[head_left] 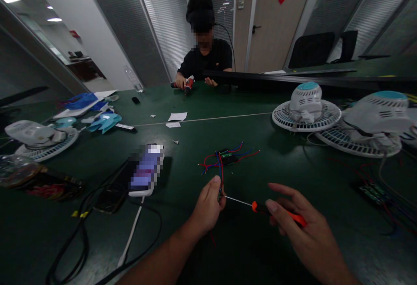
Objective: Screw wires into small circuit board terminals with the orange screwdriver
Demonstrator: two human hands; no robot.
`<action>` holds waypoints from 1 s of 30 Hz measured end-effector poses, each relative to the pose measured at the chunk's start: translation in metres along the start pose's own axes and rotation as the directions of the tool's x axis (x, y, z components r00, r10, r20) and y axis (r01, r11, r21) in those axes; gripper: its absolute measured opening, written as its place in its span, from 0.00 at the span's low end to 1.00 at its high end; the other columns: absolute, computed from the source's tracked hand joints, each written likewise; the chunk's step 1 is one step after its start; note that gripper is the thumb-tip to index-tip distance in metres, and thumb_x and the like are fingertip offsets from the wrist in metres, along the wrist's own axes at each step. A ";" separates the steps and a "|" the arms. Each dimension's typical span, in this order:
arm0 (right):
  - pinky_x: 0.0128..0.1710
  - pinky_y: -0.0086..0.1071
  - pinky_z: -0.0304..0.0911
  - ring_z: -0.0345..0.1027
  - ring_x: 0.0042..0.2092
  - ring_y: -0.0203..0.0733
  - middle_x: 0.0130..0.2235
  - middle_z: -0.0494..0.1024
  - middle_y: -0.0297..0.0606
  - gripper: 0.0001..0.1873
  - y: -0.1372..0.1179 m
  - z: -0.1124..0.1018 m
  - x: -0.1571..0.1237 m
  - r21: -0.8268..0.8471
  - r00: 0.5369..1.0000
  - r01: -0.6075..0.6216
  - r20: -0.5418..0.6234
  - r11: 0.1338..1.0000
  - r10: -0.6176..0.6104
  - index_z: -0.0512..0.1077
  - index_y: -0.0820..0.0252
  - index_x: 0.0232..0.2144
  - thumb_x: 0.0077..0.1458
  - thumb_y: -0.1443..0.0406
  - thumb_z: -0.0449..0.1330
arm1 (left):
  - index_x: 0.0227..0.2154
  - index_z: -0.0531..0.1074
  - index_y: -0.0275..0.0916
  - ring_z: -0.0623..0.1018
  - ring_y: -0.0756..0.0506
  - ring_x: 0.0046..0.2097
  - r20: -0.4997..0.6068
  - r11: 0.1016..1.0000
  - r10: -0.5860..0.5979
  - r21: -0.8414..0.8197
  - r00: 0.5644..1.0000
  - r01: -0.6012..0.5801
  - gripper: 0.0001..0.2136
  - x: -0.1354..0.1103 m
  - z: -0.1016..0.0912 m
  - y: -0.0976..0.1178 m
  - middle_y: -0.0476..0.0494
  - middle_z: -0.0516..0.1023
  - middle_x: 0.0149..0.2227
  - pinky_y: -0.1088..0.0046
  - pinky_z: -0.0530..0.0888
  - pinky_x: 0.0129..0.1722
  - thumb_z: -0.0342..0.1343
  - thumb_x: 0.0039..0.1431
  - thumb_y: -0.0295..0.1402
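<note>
My right hand (298, 224) grips an orange-handled screwdriver (260, 207), its thin shaft pointing left. The tip meets a small part pinched in my left hand (208, 204), with red and blue wires rising from it. Those wires lead up to a small circuit board with a tangle of red and blue wires (228, 158) lying on the dark green table (228, 124) just beyond my hands.
A phone (146, 170) on a white cable lies left of my hands, with black cables nearby. White fan parts (306, 107) and a second fan (374, 124) sit at right, another fan (39, 137) at left. A person in black sits across the table holding a red tool (189, 85).
</note>
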State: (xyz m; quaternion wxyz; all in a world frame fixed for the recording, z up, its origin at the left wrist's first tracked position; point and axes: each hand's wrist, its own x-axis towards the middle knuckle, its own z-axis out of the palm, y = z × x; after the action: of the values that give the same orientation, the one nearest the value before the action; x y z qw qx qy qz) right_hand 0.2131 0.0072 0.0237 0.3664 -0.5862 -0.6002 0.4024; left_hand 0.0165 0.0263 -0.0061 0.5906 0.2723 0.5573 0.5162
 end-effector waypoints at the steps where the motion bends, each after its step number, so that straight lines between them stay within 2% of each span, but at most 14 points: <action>1: 0.20 0.29 0.63 0.68 0.22 0.37 0.22 0.75 0.33 0.26 0.000 0.000 0.000 0.009 1.000 -0.016 0.009 1.000 0.016 0.68 0.61 0.49 0.57 0.49 0.56 | 0.23 0.66 0.37 0.64 0.55 0.21 -0.005 1.000 -0.004 -0.002 1.000 0.004 0.27 0.000 0.000 0.000 0.54 0.64 0.21 0.81 0.60 0.18 0.56 0.43 0.61; 6: 0.18 0.29 0.61 0.66 0.19 0.37 0.19 0.72 0.31 0.30 -0.003 0.000 -0.002 0.062 0.993 -0.114 0.029 0.992 0.113 0.68 0.61 0.50 0.58 0.45 0.50 | 0.24 0.66 0.36 0.64 0.55 0.22 -0.016 0.999 -0.012 -0.035 1.000 0.012 0.28 0.001 0.000 0.000 0.54 0.65 0.21 0.81 0.61 0.19 0.58 0.41 0.61; 10: 0.18 0.29 0.58 0.65 0.19 0.38 0.16 0.69 0.29 0.31 -0.004 0.000 -0.002 0.027 0.988 -0.152 0.011 0.988 0.152 0.70 0.60 0.49 0.58 0.43 0.48 | 0.24 0.67 0.36 0.64 0.55 0.22 -0.002 0.999 -0.013 -0.040 1.000 0.013 0.27 0.001 -0.001 -0.002 0.53 0.65 0.22 0.81 0.61 0.19 0.58 0.42 0.60; 16: 0.19 0.29 0.57 0.65 0.19 0.38 0.15 0.68 0.28 0.28 -0.007 0.001 -0.002 -0.018 0.990 -0.139 -0.029 0.990 0.139 0.72 0.58 0.48 0.58 0.46 0.50 | 0.25 0.67 0.36 0.66 0.55 0.23 -0.002 1.000 -0.013 -0.018 1.000 0.013 0.26 0.002 -0.004 -0.005 0.53 0.65 0.22 0.82 0.62 0.20 0.56 0.46 0.59; 22: 0.17 0.28 0.57 0.64 0.18 0.36 0.17 0.70 0.28 0.27 -0.001 -0.001 0.000 -0.058 0.999 -0.033 0.004 0.998 0.033 0.68 0.60 0.50 0.57 0.48 0.53 | 0.24 0.67 0.36 0.64 0.55 0.21 -0.019 1.000 -0.006 -0.011 1.000 0.006 0.27 0.002 -0.002 -0.003 0.53 0.65 0.21 0.81 0.60 0.18 0.56 0.45 0.60; 25: 0.16 0.29 0.58 0.63 0.18 0.36 0.17 0.71 0.28 0.27 -0.001 -0.001 0.000 -0.076 1.000 -0.027 0.008 0.997 0.028 0.67 0.61 0.51 0.57 0.49 0.53 | 0.23 0.66 0.37 0.63 0.56 0.20 0.001 1.000 0.013 -0.006 1.000 -0.013 0.27 0.002 -0.001 -0.002 0.54 0.64 0.20 0.81 0.59 0.17 0.56 0.45 0.60; 30: 0.19 0.30 0.62 0.68 0.21 0.39 0.21 0.74 0.31 0.27 -0.004 0.000 0.001 -0.040 0.999 -0.042 -0.016 0.998 0.041 0.67 0.61 0.50 0.56 0.50 0.55 | 0.23 0.66 0.37 0.63 0.56 0.20 0.005 1.000 0.009 -0.011 1.000 -0.009 0.26 0.003 -0.002 -0.004 0.54 0.63 0.20 0.81 0.59 0.17 0.56 0.45 0.60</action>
State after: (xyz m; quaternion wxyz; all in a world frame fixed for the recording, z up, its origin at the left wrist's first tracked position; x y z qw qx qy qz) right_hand 0.2116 0.0082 0.0278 0.3504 -0.6089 -0.5931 0.3932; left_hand 0.0153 0.0271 -0.0111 0.5913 0.2729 0.5515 0.5213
